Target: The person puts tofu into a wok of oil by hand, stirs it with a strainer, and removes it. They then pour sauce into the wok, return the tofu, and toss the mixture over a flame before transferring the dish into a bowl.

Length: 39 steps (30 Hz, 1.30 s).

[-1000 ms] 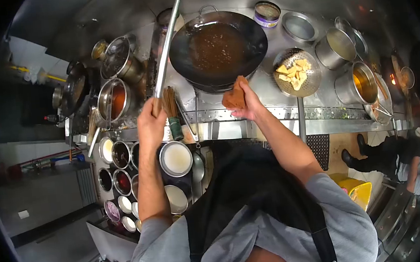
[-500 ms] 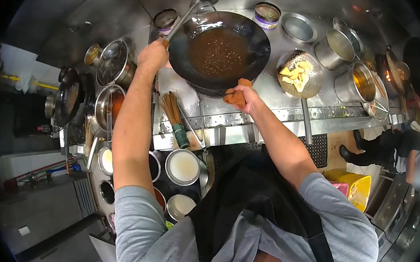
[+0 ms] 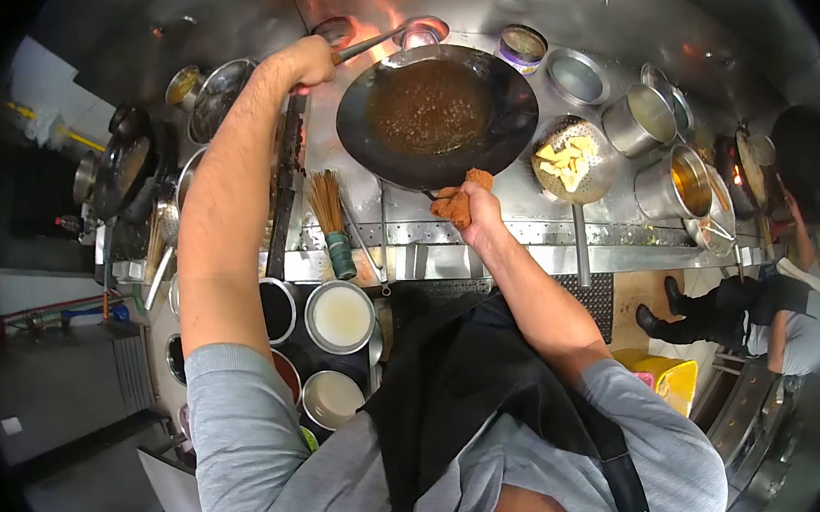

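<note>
Left hand: this hand is wrapped tight around the ladle's grip, out past the wok's far left side.
Brush: it lies on the bench, bristles pointing away.
Ladle: its round end is by the wok's far edge; I can't tell if they touch.
Fire: orange flames show behind, so that arm would do best held clear.
Wok: in the middle, between the hands, with brown, bubbly liquid inside. I think slow, even moves would stop slops.
Cloth: orange-brown, bunched at the wok's near edge. Thick folds should guard the skin from heat.
Right hand: shut around the cloth; I can't see what is under it.
Tin: purple band, writing too small to read.
Strainer: yellow bits sit in it.
</note>
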Available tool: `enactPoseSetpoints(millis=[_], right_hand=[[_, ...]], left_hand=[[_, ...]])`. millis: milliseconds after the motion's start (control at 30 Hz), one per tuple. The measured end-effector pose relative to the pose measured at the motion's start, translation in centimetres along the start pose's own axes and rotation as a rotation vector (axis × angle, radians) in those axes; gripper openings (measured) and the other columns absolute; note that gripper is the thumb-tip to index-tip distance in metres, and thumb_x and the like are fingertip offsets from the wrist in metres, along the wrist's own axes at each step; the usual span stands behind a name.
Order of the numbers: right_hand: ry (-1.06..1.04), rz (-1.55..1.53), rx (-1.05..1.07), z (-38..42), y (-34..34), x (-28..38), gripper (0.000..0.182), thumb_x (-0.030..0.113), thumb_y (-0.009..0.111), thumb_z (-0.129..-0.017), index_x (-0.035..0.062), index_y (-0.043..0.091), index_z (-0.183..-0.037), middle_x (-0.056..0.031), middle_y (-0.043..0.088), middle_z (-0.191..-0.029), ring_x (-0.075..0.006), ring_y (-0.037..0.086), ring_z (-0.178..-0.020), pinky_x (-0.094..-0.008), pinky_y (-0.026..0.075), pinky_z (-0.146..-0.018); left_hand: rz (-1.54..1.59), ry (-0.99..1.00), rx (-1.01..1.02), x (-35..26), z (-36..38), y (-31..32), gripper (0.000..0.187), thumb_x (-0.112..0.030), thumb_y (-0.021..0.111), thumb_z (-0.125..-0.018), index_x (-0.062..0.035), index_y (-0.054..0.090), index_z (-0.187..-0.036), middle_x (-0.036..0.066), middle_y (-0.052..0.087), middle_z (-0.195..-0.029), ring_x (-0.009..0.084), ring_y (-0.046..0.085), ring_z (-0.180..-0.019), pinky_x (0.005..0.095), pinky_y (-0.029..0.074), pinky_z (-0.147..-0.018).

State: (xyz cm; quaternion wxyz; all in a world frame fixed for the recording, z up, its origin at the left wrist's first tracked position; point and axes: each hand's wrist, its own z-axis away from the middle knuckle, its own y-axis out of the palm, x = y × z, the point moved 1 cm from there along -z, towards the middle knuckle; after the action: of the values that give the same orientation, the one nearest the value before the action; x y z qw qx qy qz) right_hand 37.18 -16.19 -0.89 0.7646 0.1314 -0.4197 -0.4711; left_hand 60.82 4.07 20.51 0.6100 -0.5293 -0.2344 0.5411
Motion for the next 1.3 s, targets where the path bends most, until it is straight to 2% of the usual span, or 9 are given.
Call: enactPoseSetpoints(millis=[367,500,633,667,767,867,1067,1133,1300], right_hand=[[-0.015,0.101,0.072,4.3,3.9,-1.2,0.028,0.005,0.047,-0.082,-0.0007,0.041,-0.109,-0.0195,0.057,-0.095,-0.0341,0.062,-0.082,-0.0488,0.055,-0.069],[-0.012,0.193,0.109,5.4,7.1,-1.6,0.030,0.006,0.048,-0.082,-0.0011,0.041,-0.110,-0.0206,0.059,-0.095,-0.0342,0.063,-0.083,-0.0467,0.056,-0.069],[-0.018,0.220,0.135,4.8,10.6,-2.7,0.031,0.006,0.048,-0.081,-0.0011,0.044,-0.110,-0.0207,0.061,-0.096,-0.0342,0.063,-0.084,-0.0472,0.056,-0.070],[-0.025,0.209,0.156,4.5,11.6,-2.8,0.031,0.005,0.048,-0.081,-0.0009,0.044,-0.110,-0.0200,0.060,-0.096,-0.0340,0.063,-0.084,-0.0481,0.056,-0.071],[-0.119,0.201,0.194,3.0,14.4,-3.8,0.032,0.003,0.048,-0.080,-0.0009,0.045,-0.112,-0.0188,0.059,-0.098,-0.0343,0.063,-0.085,-0.0508,0.056,-0.073],[-0.082,0.208,0.228,2.0,17.6,-4.3,0.032,0.002,0.048,-0.080,-0.0011,0.045,-0.112,-0.0178,0.058,-0.099,-0.0345,0.064,-0.086,-0.0527,0.056,-0.073],[-0.133,0.218,0.239,0.4,23.3,-5.2,0.029,0.003,0.047,-0.082,-0.0028,0.043,-0.110,-0.0175,0.059,-0.094,-0.0348,0.065,-0.081,-0.0518,0.057,-0.068],[-0.160,0.251,0.268,-1.1,24.6,-5.6,0.026,0.001,0.047,-0.081,-0.0004,0.048,-0.107,-0.0127,0.058,-0.093,-0.0285,0.065,-0.079,-0.0466,0.057,-0.065],[-0.264,0.273,0.227,-3.2,27.9,-6.4,0.024,0.000,0.051,-0.080,-0.0026,0.052,-0.104,-0.0115,0.061,-0.094,-0.0269,0.066,-0.078,-0.0430,0.056,-0.066]], left_hand=[[0.036,-0.176,0.032,4.7,6.1,-4.3,0.014,-0.006,0.055,-0.077,-0.0036,0.063,-0.088,0.002,0.051,-0.058,0.0103,0.045,-0.041,0.0282,0.038,-0.036],[0.071,-0.199,-0.052,7.2,8.5,-6.4,0.008,-0.004,0.054,-0.075,-0.0028,0.060,-0.080,0.001,0.049,-0.056,0.0094,0.042,-0.040,0.0277,0.036,-0.036],[0.066,-0.241,-0.059,9.9,9.5,-8.8,0.019,-0.004,0.054,-0.075,-0.0055,0.066,-0.091,0.000,0.048,-0.055,0.0091,0.043,-0.041,0.0272,0.035,-0.036],[0.082,-0.248,-0.085,10.6,9.8,-9.4,0.032,-0.003,0.054,-0.075,-0.0087,0.068,-0.102,0.000,0.048,-0.054,0.0089,0.043,-0.041,0.0273,0.036,-0.036],[0.113,-0.249,-0.114,12.4,10.2,-11.1,0.042,-0.003,0.053,-0.075,-0.0124,0.067,-0.114,0.000,0.049,-0.055,0.0092,0.043,-0.041,0.0272,0.037,-0.037],[0.114,-0.289,-0.151,13.8,10.2,-12.1,0.048,-0.004,0.052,-0.076,-0.0158,0.065,-0.122,0.000,0.051,-0.057,0.0097,0.044,-0.041,0.0269,0.038,-0.037],[0.201,-0.310,-0.209,17.0,8.5,-12.9,0.051,-0.005,0.051,-0.077,-0.0181,0.063,-0.125,0.001,0.051,-0.058,0.0106,0.044,-0.040,0.0282,0.038,-0.036],[0.263,-0.317,-0.233,17.8,8.2,-12.8,0.052,-0.006,0.051,-0.078,-0.0189,0.061,-0.128,0.000,0.051,-0.058,0.0105,0.043,-0.040,0.0282,0.037,-0.036],[0.352,-0.342,-0.264,19.7,7.1,-12.0,0.045,-0.008,0.055,-0.080,-0.0146,0.062,-0.124,0.000,0.050,-0.057,0.0104,0.042,-0.040,0.0283,0.036,-0.036]])
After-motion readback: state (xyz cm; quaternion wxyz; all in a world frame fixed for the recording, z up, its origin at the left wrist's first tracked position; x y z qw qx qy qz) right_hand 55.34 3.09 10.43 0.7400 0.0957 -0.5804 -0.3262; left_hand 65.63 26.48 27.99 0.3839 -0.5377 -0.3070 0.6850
